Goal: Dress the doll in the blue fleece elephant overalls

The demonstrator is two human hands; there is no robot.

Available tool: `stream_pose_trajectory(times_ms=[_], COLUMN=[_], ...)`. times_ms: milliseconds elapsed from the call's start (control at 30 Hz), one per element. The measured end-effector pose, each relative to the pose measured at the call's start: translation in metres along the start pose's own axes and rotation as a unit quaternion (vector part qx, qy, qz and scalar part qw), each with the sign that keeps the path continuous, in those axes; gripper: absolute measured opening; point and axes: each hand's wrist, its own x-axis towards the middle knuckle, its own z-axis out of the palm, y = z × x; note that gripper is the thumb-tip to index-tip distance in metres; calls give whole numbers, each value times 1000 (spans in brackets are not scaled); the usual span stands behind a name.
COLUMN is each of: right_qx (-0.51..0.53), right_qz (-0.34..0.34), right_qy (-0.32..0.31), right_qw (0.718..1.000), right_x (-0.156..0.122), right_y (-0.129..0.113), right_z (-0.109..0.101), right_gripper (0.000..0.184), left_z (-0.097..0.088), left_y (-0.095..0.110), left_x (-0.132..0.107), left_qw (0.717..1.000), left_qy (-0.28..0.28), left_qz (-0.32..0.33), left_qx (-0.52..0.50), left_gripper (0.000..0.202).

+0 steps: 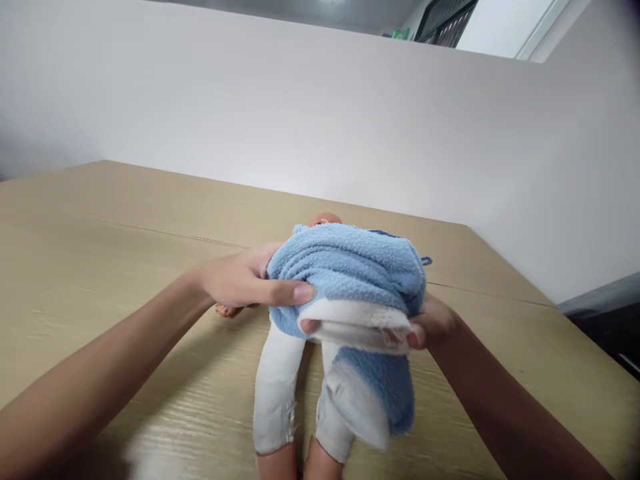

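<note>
A baby doll (280,393) lies on its back on the wooden table (125,253), its legs in white trousers pointing toward me and the top of its head (324,219) just showing at the far end. A blue fleece garment (350,267) with a white lining is bunched up over its torso. My left hand (245,280) grips the garment's left side, thumb across the blue fabric. My right hand (430,323) holds the right side at the white hem, mostly hidden behind the cloth.
A plain white partition wall (320,120) runs along the table's far edge. The table's right edge (575,333) drops off to a dark floor area at the right. A seam crosses the tabletop behind the doll.
</note>
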Motion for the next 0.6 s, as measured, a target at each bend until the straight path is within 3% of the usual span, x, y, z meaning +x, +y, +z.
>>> stream_pose_trajectory(times_ms=[100,167,267,333,467,600], right_qx=[59,32,-56,-91,-137,-159], right_qz=[-11,-10,7,14,22,55], right_qy=[16,45,140,183,154,124], right_qw=[998,998,989,979,978,978], right_x=[-7,-11,-22,-31,-50,-62], right_y=[-3,-9,-19,-22,-20,-15], right_z=[13,28,54,73,103,120], right_gripper=[76,73,58,42,23,22], left_z=[17,31,56,77,123,161], left_y=[3,4,1,-2,-13,-28], left_x=[-8,-13,-22,-30,-47,-63], left_qw=[997,992,982,974,951,909], left_qy=[73,122,173,196,287,383], left_qz=[-2,-10,-74,-113,-115,-150], left_qx=[-14,-17,-5,9,30,60], left_gripper=[22,31,50,51,39,35])
